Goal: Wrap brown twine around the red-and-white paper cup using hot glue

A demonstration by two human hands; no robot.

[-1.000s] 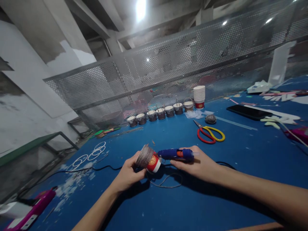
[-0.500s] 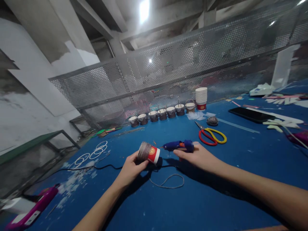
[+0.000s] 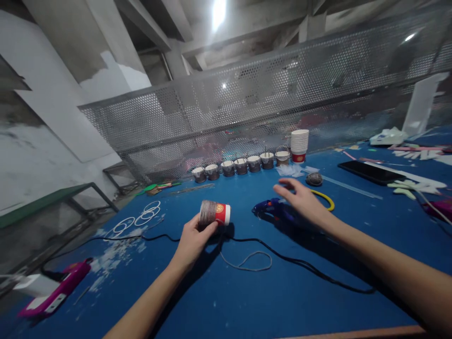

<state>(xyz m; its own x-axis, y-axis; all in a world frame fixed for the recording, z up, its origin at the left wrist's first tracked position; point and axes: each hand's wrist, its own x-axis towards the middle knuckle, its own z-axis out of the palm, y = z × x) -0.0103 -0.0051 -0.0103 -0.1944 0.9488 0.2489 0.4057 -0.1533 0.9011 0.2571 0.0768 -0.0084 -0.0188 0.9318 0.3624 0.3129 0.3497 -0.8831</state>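
Observation:
My left hand (image 3: 193,238) is closed around a red and white paper cup (image 3: 222,214), tipped on its side with grey-brown cord wound about part of it. A loose loop of the cord (image 3: 257,269) trails from the cup onto the blue table. To the right, a blue glue gun (image 3: 271,207) lies on the table, its rear partly hidden. Above it hovers my right hand (image 3: 300,200), fingers apart and holding nothing. That hand also covers most of the scissors, leaving a yellow handle (image 3: 326,200) visible.
Several cord-wrapped cups (image 3: 240,165) line the back beside a paper cup stack (image 3: 299,146). A cord ball (image 3: 314,178) and a phone (image 3: 370,172) lie right. White rings (image 3: 146,215), a black cable (image 3: 282,254) and a magenta power strip (image 3: 58,292) occupy the left and front.
My right hand has let go of the glue gun, which now rests on the table farther right, away from the cup. My left hand still holds the cup, now turned more level.

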